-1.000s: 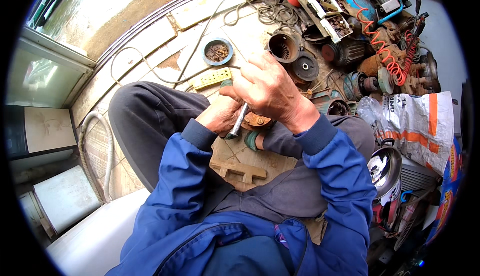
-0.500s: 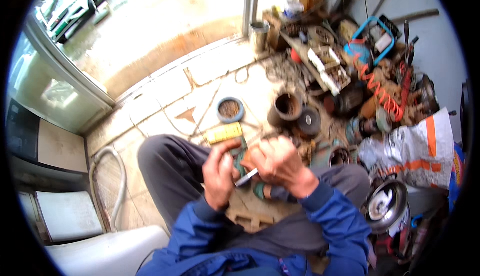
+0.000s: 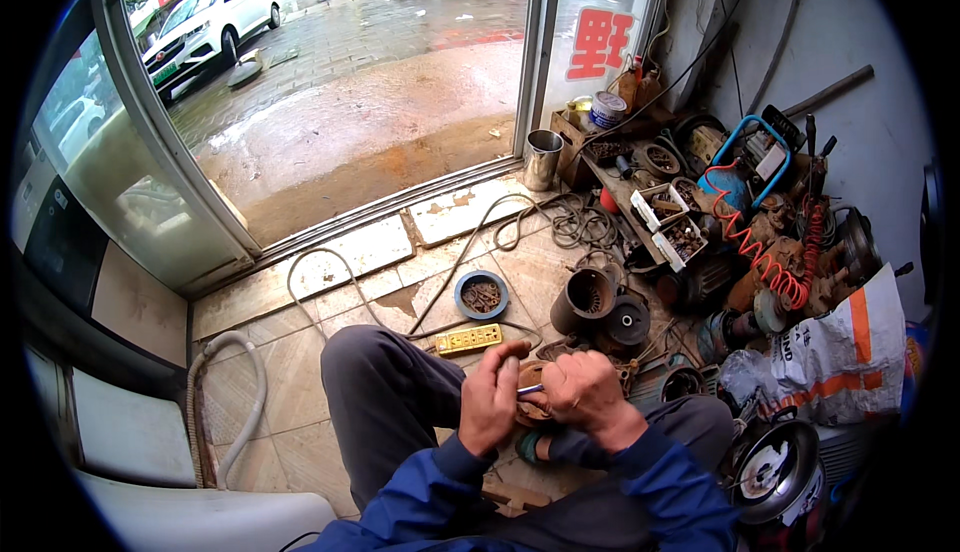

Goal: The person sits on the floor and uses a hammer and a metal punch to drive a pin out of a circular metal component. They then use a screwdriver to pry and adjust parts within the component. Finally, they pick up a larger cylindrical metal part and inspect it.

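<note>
Nearest, I am viewing the right hand (image 3: 592,392), its grip clenching a slim silver metal rod (image 3: 530,390); the left hand (image 3: 488,399) is meeting the rod's other end, its grip I am not managing to tell. Showing partly below both: a rusty brown round metal part (image 3: 534,411). Beyond, lying on the tiled floor (image 3: 300,432): a yellow rectangular power strip (image 3: 468,339); a round blue bowl (image 3: 459,295) holding small rusty metal pieces (image 3: 482,298).

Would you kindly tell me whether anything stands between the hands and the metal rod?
Nothing visible does: the right hand is closed around one end of the metal rod, and the left hand is at its other end. A round brownish part shows beneath, not between.
</note>
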The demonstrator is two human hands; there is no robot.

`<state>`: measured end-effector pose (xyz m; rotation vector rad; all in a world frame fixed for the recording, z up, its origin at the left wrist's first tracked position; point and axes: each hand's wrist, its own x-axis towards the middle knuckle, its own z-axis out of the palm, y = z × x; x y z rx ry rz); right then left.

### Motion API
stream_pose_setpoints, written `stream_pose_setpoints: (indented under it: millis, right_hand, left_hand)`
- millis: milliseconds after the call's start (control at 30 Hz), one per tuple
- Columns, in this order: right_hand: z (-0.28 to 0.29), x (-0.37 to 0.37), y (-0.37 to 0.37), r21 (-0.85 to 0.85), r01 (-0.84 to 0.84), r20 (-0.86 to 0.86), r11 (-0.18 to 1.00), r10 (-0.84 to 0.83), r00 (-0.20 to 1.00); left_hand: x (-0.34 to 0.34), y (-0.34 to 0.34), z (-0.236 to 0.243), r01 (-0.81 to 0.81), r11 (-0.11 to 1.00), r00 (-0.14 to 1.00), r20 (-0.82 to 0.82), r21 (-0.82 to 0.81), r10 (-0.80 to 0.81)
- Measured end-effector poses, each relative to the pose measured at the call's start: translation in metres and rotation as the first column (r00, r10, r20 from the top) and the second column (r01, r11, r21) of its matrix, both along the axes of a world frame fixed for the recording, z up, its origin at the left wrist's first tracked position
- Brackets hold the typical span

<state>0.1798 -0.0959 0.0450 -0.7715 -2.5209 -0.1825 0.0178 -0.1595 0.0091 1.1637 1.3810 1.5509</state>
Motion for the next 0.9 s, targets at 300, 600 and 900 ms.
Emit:
stream_pose_setpoints:
  millis: [300,600,900]
  right_hand:
    - [0.041,-0.023,-0.073,-0.644,0.462,0.166,0.61,-0.478,0.862]
    - [0.0,-0.048,-0.064,-0.833,0.094,-0.376,0.546,-0.681,0.628]
    - [-0.018,-0.023,-0.004,-0.212,0.093,-0.307,0.973,-0.156,0.939]
  left_hand:
    - [0.008,0.12,0.005,0.729,0.673,0.673,-0.048,-0.122,-0.738]
    - [0.014,0.118,0.0,0.708,0.694,0.7,0.005,-0.128,-0.714]
    - [0.041,-0.038,0.039,0.079,0.98,0.945,-0.326,0.182,-0.015]
